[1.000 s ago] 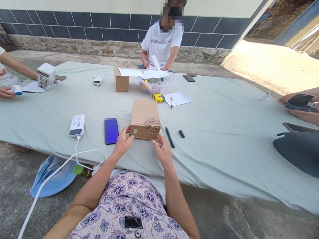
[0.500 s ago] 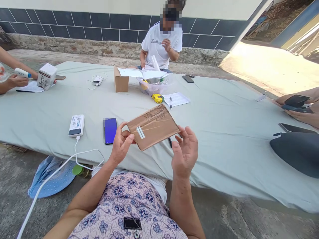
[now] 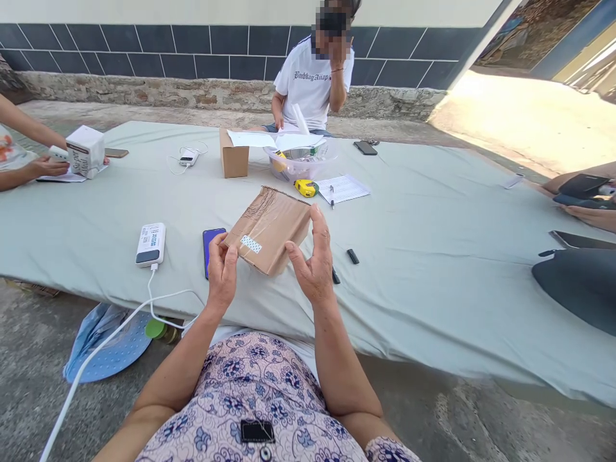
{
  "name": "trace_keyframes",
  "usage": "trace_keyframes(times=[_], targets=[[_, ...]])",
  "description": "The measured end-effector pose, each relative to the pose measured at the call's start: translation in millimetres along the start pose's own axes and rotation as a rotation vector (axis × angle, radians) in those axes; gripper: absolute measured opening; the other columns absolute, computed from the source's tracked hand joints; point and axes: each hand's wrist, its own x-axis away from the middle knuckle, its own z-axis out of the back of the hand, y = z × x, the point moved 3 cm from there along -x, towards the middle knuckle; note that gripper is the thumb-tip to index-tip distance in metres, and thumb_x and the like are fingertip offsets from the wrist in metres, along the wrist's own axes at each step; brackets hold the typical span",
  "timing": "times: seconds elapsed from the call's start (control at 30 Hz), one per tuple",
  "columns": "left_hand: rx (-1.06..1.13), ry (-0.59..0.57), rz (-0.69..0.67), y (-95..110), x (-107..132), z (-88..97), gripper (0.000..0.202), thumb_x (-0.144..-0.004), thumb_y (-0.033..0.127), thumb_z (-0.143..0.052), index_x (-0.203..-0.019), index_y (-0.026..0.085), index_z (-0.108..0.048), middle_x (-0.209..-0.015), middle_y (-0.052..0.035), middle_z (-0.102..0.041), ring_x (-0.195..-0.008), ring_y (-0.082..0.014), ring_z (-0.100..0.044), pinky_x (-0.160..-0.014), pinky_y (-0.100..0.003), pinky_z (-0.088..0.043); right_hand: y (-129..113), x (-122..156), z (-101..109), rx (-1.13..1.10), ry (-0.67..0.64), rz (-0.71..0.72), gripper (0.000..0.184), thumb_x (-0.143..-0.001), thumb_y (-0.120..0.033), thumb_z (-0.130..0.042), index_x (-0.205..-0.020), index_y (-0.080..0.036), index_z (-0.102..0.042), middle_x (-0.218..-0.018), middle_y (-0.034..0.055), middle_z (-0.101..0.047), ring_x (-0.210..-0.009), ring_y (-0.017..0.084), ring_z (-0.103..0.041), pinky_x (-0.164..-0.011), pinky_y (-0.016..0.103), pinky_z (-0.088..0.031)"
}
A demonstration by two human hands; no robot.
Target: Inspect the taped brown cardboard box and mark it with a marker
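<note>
A brown cardboard box [image 3: 272, 224] is held tilted above the table, in front of my body. It has clear tape, dark scribbled lines at its far left and a small patterned sticker near its front edge. My left hand [image 3: 223, 273] grips its left corner, thumb on the near edge. Against the right side lies my right hand [image 3: 315, 260], with the thumb at the near side and the fingers stretched up along the edge. Beyond the left hand a phone [image 3: 210, 247] with a blue screen lies partly covered. Two small black pieces, one of them a black cap [image 3: 353, 256], lie right of my right hand.
A white power bank [image 3: 150, 245] with a cable lies left. Farther back are a yellow tape measure [image 3: 306, 187], paper with a pen, a plastic basin [image 3: 308, 168] and an open carton [image 3: 234, 160]. A dark cap [image 3: 577, 289] is at right. Other people sit around the table.
The box has turned and shifted left, now showing its right side. My right hand has moved left against it. The person opposite has raised a hand to the face.
</note>
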Motion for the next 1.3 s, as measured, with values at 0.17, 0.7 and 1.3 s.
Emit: trace_keyframes(times=[0.17,0.7,1.3], targets=[[-0.007,-0.003,-0.034,7,4,-0.8,0.055,-0.093,0.068,-0.055,-0.123,0.022,-0.056,-0.108,-0.0073,-0.068,-0.095,-0.0201,-0.066,-0.081,-0.031,-0.054,-3,13,7,-0.062,-0.014,-0.116,0.074,-0.102,-0.055,-0.05,-0.165,-0.033,-0.017,-0.172,0.0121,-0.029,-0.16,0.031,-0.029,-0.121,0.06,-0.042],[-0.023,-0.162,0.133,3,17,-16.6,0.041,-0.097,0.061,-0.05,-0.099,0.022,-0.063,-0.096,-0.0042,-0.064,-0.083,-0.0164,-0.06,-0.063,-0.025,-0.053,-20,23,17,0.123,-0.121,0.078,0.062,-0.1,-0.048,-0.057,-0.158,-0.042,-0.036,-0.163,0.0071,-0.047,-0.15,0.034,-0.047,-0.121,0.059,-0.042],[-0.324,-0.244,-0.495,30,27,-19.8,0.039,-0.103,0.038,-0.048,-0.137,0.028,-0.065,-0.15,-0.0118,-0.059,-0.143,-0.0271,-0.052,-0.122,-0.049,-0.04,-51,16,63,-0.247,0.082,0.087,0.031,-0.102,-0.034,-0.053,-0.131,-0.034,-0.063,-0.127,0.0088,-0.07,-0.124,0.029,-0.066,-0.107,0.056,-0.056]])
